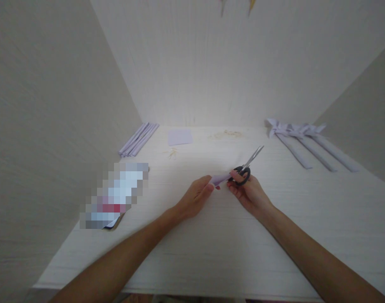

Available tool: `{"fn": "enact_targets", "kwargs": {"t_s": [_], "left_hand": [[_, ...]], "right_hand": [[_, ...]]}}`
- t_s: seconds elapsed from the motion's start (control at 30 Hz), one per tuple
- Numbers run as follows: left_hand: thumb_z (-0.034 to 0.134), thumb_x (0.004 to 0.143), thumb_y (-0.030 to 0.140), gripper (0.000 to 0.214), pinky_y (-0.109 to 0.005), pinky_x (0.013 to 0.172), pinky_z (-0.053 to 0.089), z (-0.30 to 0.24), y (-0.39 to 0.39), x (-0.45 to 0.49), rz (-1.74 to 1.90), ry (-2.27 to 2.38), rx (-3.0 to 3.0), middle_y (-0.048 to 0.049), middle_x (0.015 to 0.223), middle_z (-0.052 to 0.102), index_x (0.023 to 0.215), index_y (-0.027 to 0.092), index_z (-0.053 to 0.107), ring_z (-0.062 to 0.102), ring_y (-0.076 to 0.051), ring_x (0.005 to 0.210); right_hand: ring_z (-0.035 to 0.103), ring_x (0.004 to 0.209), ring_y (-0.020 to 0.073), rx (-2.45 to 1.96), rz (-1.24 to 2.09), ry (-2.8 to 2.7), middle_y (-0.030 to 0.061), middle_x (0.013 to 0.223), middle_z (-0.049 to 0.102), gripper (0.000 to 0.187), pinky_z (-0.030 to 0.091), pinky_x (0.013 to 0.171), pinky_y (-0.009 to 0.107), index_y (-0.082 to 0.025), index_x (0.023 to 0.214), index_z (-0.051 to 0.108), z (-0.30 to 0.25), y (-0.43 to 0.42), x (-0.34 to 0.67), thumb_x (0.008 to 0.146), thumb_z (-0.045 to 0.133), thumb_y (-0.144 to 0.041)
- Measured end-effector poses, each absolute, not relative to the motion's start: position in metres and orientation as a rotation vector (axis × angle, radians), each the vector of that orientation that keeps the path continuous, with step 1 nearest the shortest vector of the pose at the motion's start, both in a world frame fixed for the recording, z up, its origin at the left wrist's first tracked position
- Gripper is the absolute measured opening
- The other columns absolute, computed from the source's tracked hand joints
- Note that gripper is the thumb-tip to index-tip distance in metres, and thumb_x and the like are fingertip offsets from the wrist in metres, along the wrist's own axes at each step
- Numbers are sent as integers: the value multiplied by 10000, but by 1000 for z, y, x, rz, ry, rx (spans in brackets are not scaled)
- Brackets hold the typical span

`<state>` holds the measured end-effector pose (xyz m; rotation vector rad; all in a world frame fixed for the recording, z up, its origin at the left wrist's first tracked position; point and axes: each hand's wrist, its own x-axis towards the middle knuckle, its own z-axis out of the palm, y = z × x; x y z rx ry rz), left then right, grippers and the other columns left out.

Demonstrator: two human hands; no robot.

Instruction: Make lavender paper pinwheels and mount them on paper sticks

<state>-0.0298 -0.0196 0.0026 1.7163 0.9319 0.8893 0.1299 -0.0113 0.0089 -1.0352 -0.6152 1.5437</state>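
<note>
Near the middle of the white table, my left hand (197, 195) pinches a small piece of pale lilac paper (220, 179) between thumb and fingers. The paper looks folded or curled and reaches across to my right hand (247, 191). That hand is closed around a pair of scissors (253, 158), with its fingers at the black handles and the metal blades pointing up and away to the right. The thumb and fingertips of my right hand meet the paper's right end; whether they grip it too I cannot tell.
Rolled lilac paper sticks (139, 139) lie at the back left, beside a flat lilac sheet (180, 137). Thin yellowish strands (172, 152) are scattered nearby. Three paper sticks with folded tops (306, 145) rest at the back right. A blurred-out phone-like device (118, 198) is at left.
</note>
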Motion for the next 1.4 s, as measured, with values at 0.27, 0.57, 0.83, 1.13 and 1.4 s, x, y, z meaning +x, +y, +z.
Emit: {"fn": "enact_targets", "kwargs": {"t_s": [0.27, 0.57, 0.83, 1.13, 1.4], "left_hand": [[258, 764, 580, 536, -205, 439, 243, 2, -18, -28, 889, 933, 1602, 36, 500, 371, 818, 143, 564, 310, -77, 438], [262, 751, 603, 583, -199, 397, 250, -3, -15, -28, 913, 1024, 1441, 11, 491, 428, 727, 121, 589, 358, -68, 416], [302, 673, 682, 644, -221, 396, 309, 6, -13, -27, 948, 1153, 1269, -22, 496, 521, 714, 109, 593, 422, -99, 401], [361, 712, 612, 576, -266, 636, 435, -1, -6, -32, 1029, 1090, 1185, -76, 732, 651, 812, 119, 641, 588, -182, 692], [422, 702, 579, 510, -259, 654, 437, -2, -3, -32, 1074, 1057, 1025, -78, 710, 649, 785, 122, 633, 592, -177, 692]], "right_hand": [[536, 440, 40, -1024, 1543, -659, -43, 510, 557, 221, 476, 419, 98, -145, 639, 552, 6, -11, 132, 555, 730, -244], [545, 473, 42, -979, 1556, -665, -41, 552, 569, 175, 473, 430, 105, -145, 640, 563, 5, -9, 132, 581, 713, -214], [558, 526, 62, -946, 1604, -665, -32, 609, 599, 147, 508, 488, 153, -142, 655, 585, 4, -12, 135, 568, 704, -144], [602, 571, 102, -906, 1659, -637, -7, 639, 645, 187, 533, 556, 180, -136, 669, 599, 4, -10, 137, 518, 693, -78], [620, 608, 119, -865, 1703, -679, 18, 688, 662, 189, 538, 573, 185, -116, 731, 618, 5, -11, 135, 554, 682, -98]]}}
